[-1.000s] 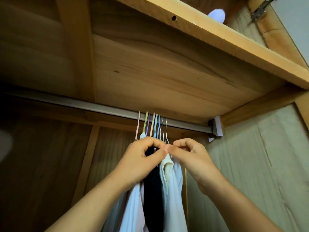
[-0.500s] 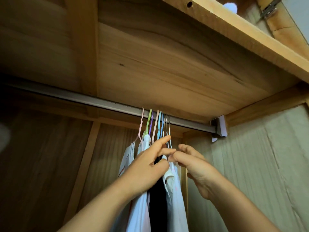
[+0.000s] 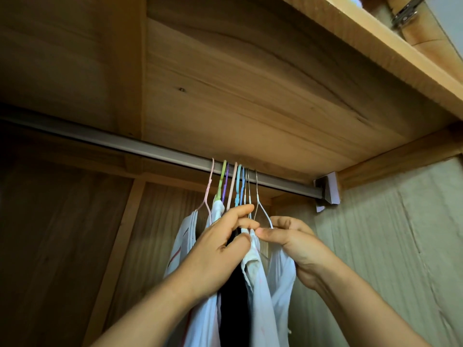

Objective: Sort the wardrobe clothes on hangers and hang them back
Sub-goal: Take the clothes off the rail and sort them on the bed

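Hooked on the rail [image 3: 150,151], straight above both hands: eight hangers [image 3: 238,181] by count, packed tight, hooks crossing the rail's long axis, clothes [image 3: 260,296] drooping below. Right hand [image 3: 298,242] pinching the rightmost wire hanger [image 3: 263,209], nearest it; left hand [image 3: 223,244] curled round the neighbouring necks, fingertips almost touching the right's.

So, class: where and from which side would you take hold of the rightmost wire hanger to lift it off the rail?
Grip the wire hanger at its thin neck, just below the hook, probably from the right. That side is bare, while the other hangers crowd its left. The right hand is already there at the shoulder wire; the hook opens over the rail, so lift upward.
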Available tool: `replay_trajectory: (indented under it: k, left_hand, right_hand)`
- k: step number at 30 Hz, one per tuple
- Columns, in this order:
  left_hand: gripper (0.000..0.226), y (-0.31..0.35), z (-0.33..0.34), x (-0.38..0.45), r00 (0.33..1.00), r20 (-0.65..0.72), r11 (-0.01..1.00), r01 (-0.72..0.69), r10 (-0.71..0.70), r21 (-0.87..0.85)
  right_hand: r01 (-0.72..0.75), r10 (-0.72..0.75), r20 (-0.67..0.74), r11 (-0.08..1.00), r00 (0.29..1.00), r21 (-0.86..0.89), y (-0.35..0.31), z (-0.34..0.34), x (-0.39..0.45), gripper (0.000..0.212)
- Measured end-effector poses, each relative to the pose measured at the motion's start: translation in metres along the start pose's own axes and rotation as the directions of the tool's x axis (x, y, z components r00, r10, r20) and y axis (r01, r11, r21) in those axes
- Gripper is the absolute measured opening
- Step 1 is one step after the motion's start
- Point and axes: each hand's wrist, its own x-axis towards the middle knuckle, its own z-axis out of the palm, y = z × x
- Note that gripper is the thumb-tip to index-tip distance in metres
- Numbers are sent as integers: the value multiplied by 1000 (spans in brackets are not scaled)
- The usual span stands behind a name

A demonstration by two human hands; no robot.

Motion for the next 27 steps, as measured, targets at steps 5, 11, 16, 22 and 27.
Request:
replay_trajectory:
  k: [5, 11, 16, 22, 27]
  left_hand:
    - [41, -1, 5, 4, 1000, 4, 1000, -14, 14, 9]
    - [42, -3, 15, 6, 995, -31, 993, -94, 97, 77]
    - [55, -3, 21, 6, 983, -90, 981, -149, 161, 126]
    - [54, 4, 34, 7, 945, -170, 953, -251, 279, 170]
    - [37, 39, 71, -4, 840, -179, 840, -447, 512, 306]
  right_hand:
    - [54, -54, 2, 998, 999, -42, -15, -9, -4, 54]
    - [108, -104, 55, 992, 993, -71, -39, -10, -10, 21]
    - [156, -145, 93, 979, 985, -128, -53, -11, -27, 18]
    - [145, -150, -28, 980, 988, -135, -43, -45, -74, 51]
    - [125, -147, -136, 979, 980, -158, -41, -75, -134, 63]
